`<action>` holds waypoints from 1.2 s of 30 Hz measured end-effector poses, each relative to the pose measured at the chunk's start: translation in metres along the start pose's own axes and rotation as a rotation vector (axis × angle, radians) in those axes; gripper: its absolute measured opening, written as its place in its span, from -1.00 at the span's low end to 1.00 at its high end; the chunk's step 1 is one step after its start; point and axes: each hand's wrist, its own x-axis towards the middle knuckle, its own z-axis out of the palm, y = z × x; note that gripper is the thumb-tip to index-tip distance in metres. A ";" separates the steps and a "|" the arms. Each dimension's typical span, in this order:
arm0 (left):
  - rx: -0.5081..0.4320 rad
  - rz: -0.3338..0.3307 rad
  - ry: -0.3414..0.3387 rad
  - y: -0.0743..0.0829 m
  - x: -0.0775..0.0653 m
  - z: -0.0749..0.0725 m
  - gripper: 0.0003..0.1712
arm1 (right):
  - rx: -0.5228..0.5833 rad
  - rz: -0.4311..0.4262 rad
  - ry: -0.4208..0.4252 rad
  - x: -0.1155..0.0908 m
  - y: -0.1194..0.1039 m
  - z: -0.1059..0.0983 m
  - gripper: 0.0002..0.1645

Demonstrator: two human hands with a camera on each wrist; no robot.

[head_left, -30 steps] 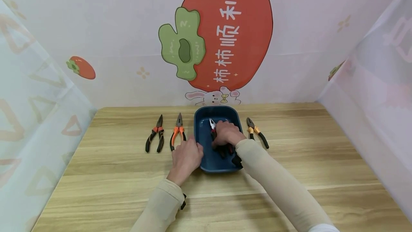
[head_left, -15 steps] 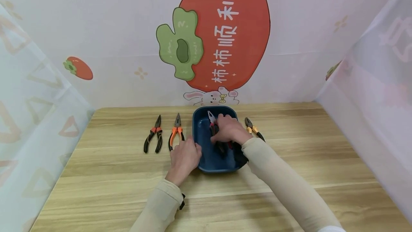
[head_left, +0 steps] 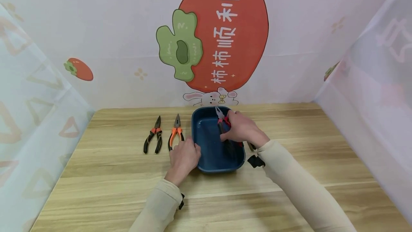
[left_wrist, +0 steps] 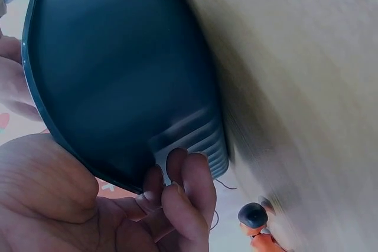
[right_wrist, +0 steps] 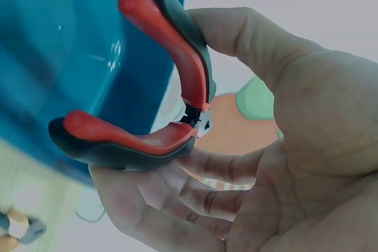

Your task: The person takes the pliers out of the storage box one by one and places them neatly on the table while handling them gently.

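Note:
My right hand (head_left: 241, 126) holds a pair of pliers (head_left: 220, 119) with red and black handles over the right side of a blue plastic bin (head_left: 206, 153). In the right wrist view, the thumb and fingers grip the outsides of the spread pliers handles (right_wrist: 198, 63). My left hand (head_left: 184, 156) holds the bin's left side; in the left wrist view its curled fingers (left_wrist: 189, 193) lie by the ribbed outer wall. The left fingertips' exact contact is unclear. Inside, the bin's floor shows no other tool, though my right hand covers part of it.
Left of the bin lie orange-handled pliers (head_left: 176, 131), partly behind my left hand, and black-and-orange pliers (head_left: 153, 135). Yellow-and-black pliers (head_left: 252, 146) right of the bin are mostly hidden by my right hand. A patterned backdrop (head_left: 128, 38) stands behind the wooden table (head_left: 112, 182).
My right hand has lifted the red-and-black pliers from the bin's floor and moved them right, toward the right rim. My left hand has stayed at the left side.

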 end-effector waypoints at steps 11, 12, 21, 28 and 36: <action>0.005 0.010 0.016 0.000 -0.001 0.000 -0.77 | 0.011 0.010 0.050 -0.012 0.031 -0.015 -0.25; 0.005 0.011 0.017 -0.001 -0.001 0.000 -0.77 | 0.008 0.009 0.055 -0.013 0.034 -0.017 -0.26; -0.002 0.013 0.016 0.000 -0.001 -0.001 -0.77 | -0.001 0.013 0.073 -0.019 0.063 -0.023 -0.26; -0.003 0.019 0.020 0.000 -0.001 -0.001 -0.78 | -0.006 0.037 0.074 -0.021 0.087 -0.027 -0.20; -0.011 0.019 0.016 0.000 -0.002 -0.001 -0.77 | 0.020 0.070 0.041 -0.021 0.115 -0.029 -0.19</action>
